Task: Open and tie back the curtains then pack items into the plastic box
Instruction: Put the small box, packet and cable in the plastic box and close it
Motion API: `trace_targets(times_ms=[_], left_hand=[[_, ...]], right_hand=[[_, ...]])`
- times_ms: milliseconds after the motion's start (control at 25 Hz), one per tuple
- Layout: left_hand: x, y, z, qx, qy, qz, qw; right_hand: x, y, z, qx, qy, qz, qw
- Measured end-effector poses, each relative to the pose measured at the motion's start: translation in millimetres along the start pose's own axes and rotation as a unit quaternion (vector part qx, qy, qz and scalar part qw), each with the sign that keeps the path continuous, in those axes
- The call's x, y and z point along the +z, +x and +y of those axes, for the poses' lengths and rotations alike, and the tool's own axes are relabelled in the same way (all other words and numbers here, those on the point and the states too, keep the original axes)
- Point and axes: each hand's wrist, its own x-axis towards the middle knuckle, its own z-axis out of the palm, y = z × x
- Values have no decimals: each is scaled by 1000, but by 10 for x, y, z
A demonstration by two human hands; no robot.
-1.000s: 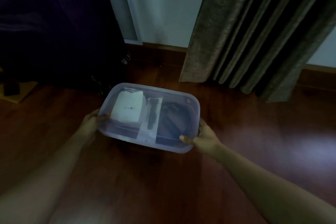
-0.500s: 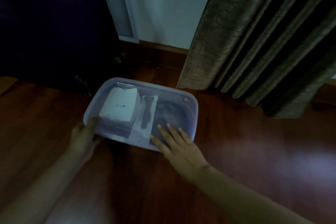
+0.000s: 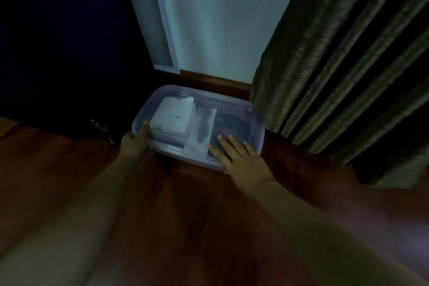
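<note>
The right hand's fingers (image 3: 223, 144) lie straight and a little spread, flat on the lid of the plastic box (image 3: 259, 137), over its near right part; the right hand (image 3: 240, 160) presses down there with the palm trailing off the near rim. The thumb of the left hand (image 3: 132, 144) rests on top of the lid at the near left corner, and the other fingers go down round the rim out of sight (so how tightly they close cannot be told), the hand gripping that corner. The box is translucent, its lid on, and lies on the dark wooden floor (image 3: 197, 216) close to the baseboard (image 3: 216, 80). Through the lid show a white carton (image 3: 171, 118) on the left, a slim dark item in a pale packet (image 3: 204, 126) in the middle, and a dark rounded thing (image 3: 234, 121) on the right, too dim to name. Behind the box rises a pale wall (image 3: 220, 18). The curtain (image 3: 336, 65) hangs in heavy folds to the right, its hem just beside the box's far right corner. To the left is a dark mass (image 3: 58, 42), unreadable in the low light.
</note>
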Motion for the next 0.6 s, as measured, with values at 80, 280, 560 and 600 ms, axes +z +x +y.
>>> trace_targets(times_ms=[80,280,560,600], left_hand=[[87,124,33,-8,4,3,1000],[310,302,152,8,37,-5,999],[248,351,92,33,142,25,989],[221,289,83,38,162,26,986]], right_hand=[[-47,76,73,5,-21,-9,1000],[-26,248,190,30,-7,3,1000],[-127,245,233,21,-1,12,1000],[-151,201,199,15,7,21,1000]])
